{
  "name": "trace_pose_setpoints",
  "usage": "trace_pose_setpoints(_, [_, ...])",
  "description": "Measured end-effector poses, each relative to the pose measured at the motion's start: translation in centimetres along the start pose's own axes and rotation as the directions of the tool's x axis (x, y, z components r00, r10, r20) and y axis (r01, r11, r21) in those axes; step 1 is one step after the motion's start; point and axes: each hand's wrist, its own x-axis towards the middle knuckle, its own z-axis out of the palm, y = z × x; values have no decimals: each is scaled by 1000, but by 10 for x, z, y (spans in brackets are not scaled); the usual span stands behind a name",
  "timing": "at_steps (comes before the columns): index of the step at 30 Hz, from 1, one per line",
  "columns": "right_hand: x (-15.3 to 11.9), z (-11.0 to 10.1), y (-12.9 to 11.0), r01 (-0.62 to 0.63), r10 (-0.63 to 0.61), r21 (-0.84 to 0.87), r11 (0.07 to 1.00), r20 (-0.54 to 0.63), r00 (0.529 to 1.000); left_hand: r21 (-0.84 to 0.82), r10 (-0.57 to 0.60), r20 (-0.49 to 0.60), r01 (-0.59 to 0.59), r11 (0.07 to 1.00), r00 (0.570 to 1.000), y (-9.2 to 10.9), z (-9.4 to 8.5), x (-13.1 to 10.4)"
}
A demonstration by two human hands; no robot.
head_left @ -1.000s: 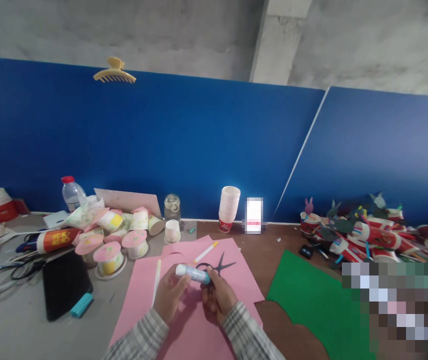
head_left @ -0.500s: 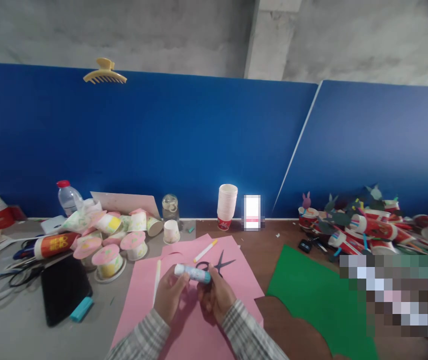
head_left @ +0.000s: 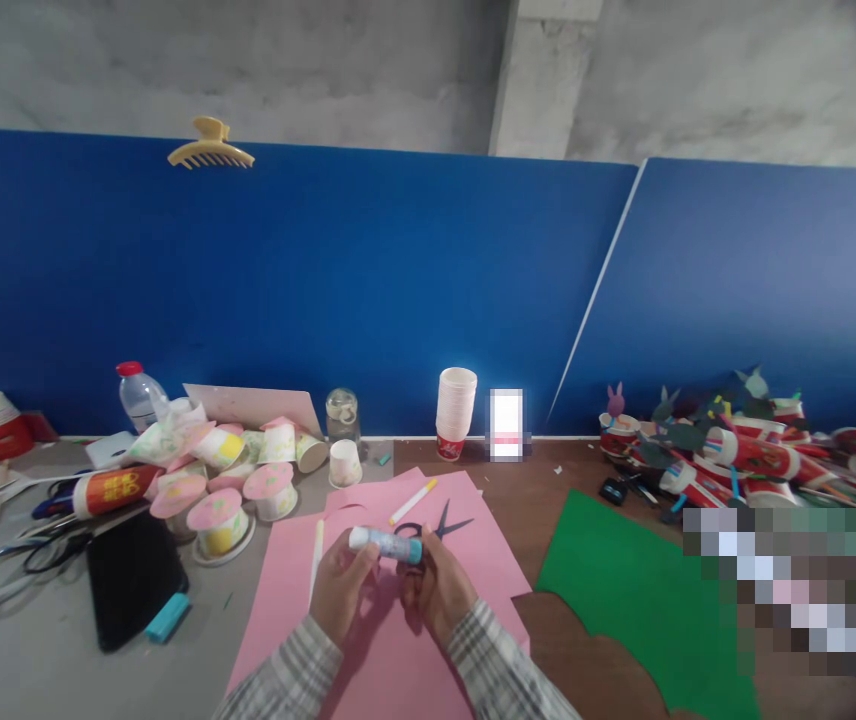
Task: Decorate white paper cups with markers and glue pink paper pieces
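Observation:
A white and teal glue stick (head_left: 387, 544) lies crosswise between my two hands, above pink paper (head_left: 390, 660). My left hand (head_left: 338, 590) grips its white end, fingers closed. Around the teal end, the fingers of my right hand (head_left: 439, 585) are closed too. Just beyond the right hand, black scissors (head_left: 449, 524) rest on the paper with their blades apart, the handles partly hidden. A white marker with a yellow end (head_left: 413, 502) lies above the glue stick, and another yellow-ended marker (head_left: 317, 555) sits left of my left hand.
Green paper (head_left: 623, 590) lies to the right. Stacked paper cups (head_left: 456, 410) stand at the back, near a glass jar (head_left: 342, 418). Decorated cups (head_left: 222, 520), a black tablet-like slab (head_left: 135, 575) and a turquoise cap (head_left: 168, 618) are left. Red cup figures (head_left: 743, 455) pile up right.
The whole view has shifted very slightly. Both hands keep hold of the glue stick in nearly the same position.

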Motion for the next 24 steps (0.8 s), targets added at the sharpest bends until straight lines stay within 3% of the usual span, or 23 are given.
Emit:
trace_pose_setpoints(3, [0,1,-3,72,-74,30,997,61,995,1,24,-6,-24,1000,1000,-4,-2,2])
trace_pose_setpoints(6, [3,-1,-1,70,-70,-5,998,56,996,52,64,8,-64,997,998,-9,-5,4])
trace_pose_setpoints(12, [0,-1,7,-118,98,-240,964,-97,990,122,108,-3,-107,987,994,-6,-4,2])
trace_pose_setpoints(15, [-4,4,5,-91,90,-117,989,-19,996,111,97,-21,-94,989,995,1,-2,2])
trace_pose_setpoints(18, [-6,6,2,0,-7,68,998,99,995,90,95,-35,-91,992,995,3,-2,4])
trace_pose_setpoints(21, [-5,4,2,61,-72,71,996,165,984,118,111,-44,-105,987,993,2,-4,5])
trace_pose_setpoints(24, [-2,2,4,66,-72,42,997,150,986,133,115,-42,-109,985,992,1,-4,5])
